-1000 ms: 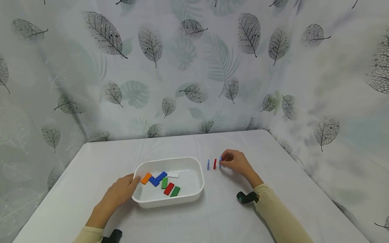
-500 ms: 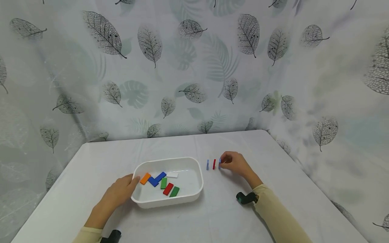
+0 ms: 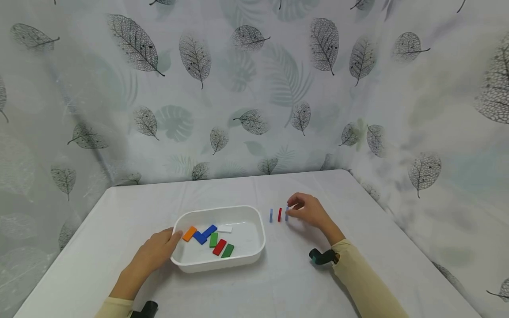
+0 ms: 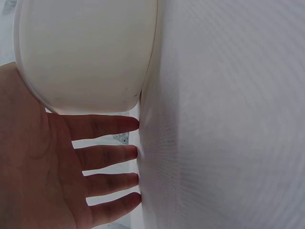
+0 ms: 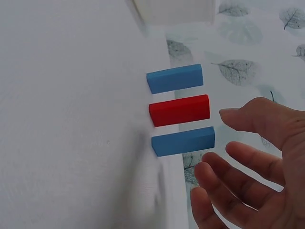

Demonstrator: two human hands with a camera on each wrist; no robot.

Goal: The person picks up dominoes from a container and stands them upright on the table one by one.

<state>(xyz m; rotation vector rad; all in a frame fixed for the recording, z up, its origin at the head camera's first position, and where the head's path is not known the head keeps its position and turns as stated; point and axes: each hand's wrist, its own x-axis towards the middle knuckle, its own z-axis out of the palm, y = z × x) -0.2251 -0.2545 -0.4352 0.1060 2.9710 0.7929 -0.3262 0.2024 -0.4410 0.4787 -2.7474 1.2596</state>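
At centre-right of the head view the right hand (image 3: pixel 309 210) is hovering with fingers loosely spread just beside the third upright block (image 3: pixel 286 213), holding nothing, while the flat-fingered left hand (image 3: pixel 156 252) is steadying the white tray (image 3: pixel 222 263), so fetching another block probably follows

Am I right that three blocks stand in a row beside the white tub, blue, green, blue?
Not quite. The middle block is red, not green, as the right wrist view shows. The blue blocks and flank it, standing in a row beside the white tub.
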